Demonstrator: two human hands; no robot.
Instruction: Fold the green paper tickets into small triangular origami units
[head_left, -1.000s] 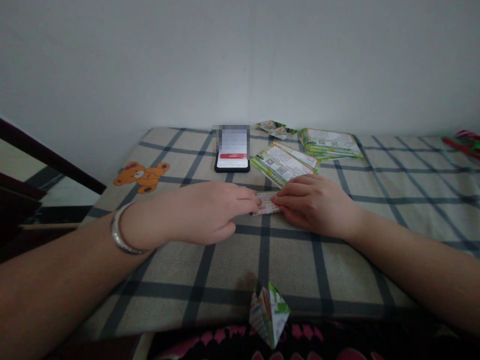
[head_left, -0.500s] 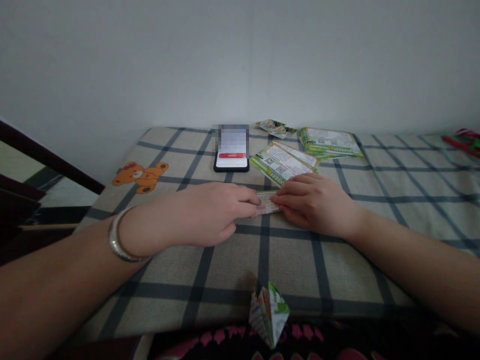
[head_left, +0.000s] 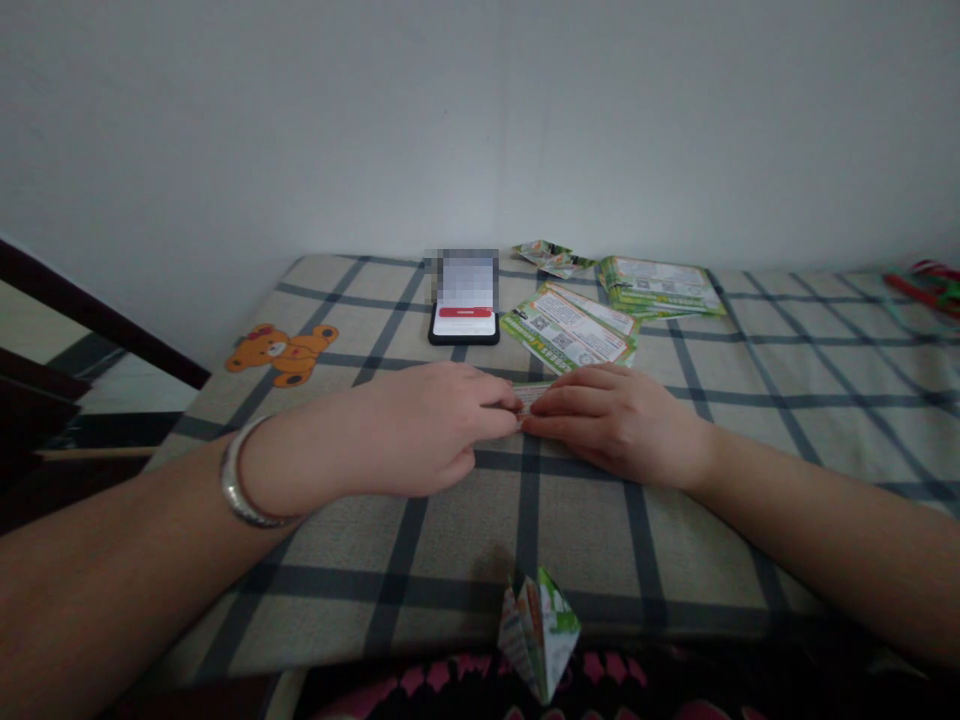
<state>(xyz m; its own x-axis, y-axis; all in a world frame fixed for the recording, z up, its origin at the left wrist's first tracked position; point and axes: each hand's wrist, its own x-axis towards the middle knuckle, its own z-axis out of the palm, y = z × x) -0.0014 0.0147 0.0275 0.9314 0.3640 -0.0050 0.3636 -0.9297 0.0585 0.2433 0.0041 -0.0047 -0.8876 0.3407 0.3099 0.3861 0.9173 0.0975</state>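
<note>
Between my hands a printed paper flyer (head_left: 531, 395), folded into a narrow strip, lies on the checked tablecloth (head_left: 450, 545); most of it is hidden under my fingers. My left hand (head_left: 405, 425), with a silver bangle at the wrist, grips the strip's left end, fingers closed together and pressing down. From the other side, my right hand (head_left: 619, 415) has its fingers closed on the strip, its fingertips almost meeting the left ones. Closer to me, a folded paper shape (head_left: 541, 635) with pointed tips stands at the table's front edge.
Loose green-and-white flyers (head_left: 574, 328) lie just beyond my right hand, with a stack of flyers (head_left: 664, 287) behind. Another folded paper piece (head_left: 551, 258) rests by the wall. A phone (head_left: 465, 325) lies left of them. A bear picture (head_left: 279, 355) decorates the left side.
My right hand has slid left along the folded flyer, toward my left fingertips, covering more of the paper. My left hand has barely moved.
</note>
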